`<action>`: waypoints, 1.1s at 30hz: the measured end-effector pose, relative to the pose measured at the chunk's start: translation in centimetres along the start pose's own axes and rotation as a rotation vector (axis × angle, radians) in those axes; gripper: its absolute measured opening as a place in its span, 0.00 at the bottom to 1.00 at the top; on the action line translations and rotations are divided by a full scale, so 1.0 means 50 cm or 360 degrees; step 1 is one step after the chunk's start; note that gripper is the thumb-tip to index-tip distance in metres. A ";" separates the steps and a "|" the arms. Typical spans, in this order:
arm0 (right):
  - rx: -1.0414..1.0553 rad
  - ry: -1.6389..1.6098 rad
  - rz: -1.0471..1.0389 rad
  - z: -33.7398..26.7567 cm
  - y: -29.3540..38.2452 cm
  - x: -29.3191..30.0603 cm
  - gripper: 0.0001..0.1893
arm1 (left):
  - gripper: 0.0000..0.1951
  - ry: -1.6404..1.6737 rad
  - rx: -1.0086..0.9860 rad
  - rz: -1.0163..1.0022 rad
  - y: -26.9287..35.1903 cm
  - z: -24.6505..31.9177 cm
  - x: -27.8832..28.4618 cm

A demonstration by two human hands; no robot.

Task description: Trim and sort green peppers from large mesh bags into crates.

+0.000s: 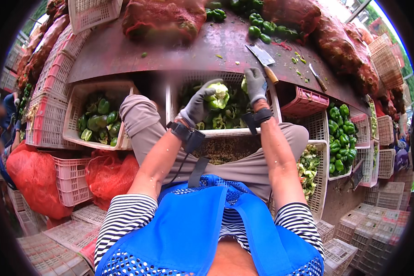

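Note:
Both hands wear grey gloves. My left hand (199,102) grips a cut green bell pepper (219,96) whose pale inside faces up, above a white plastic crate (224,132) of green peppers between my knees. To the right, my right hand (255,84) is closed on a pale green pepper piece (244,85), partly hidden by the fingers, over the same crate's right side. Just beyond that hand, a cleaver (262,57) with a wooden handle lies on the table's near edge. A smaller knife (318,77) lies farther right on the table.
The dark table (179,60) spans the front, bearing a red mesh sack (164,17) and loose green peppers (255,31). A crate of peppers (66,129) stands at left, a crate of pepper scraps (320,179) at right. Red mesh bags (36,176) and stacked crates surround me. People are at the far left.

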State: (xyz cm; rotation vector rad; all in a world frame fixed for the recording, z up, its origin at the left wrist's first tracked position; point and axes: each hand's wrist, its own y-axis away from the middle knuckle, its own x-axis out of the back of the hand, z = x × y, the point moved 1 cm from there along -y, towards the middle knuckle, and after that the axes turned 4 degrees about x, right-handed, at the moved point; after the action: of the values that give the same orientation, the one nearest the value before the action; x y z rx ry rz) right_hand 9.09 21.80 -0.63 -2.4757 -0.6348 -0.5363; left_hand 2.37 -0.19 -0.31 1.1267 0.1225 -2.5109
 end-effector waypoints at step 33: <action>0.0052 -0.0368 -0.0443 -0.094 0.155 -0.070 0.14 | 0.16 -0.1878 -0.0475 0.0895 -0.036 0.021 -0.024</action>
State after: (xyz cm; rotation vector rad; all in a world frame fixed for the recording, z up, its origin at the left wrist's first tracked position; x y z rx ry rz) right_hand 9.26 12.15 -1.62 -2.4524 -1.0820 -0.3381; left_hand 1.67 1.62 1.14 -0.4663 -0.1275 -2.1245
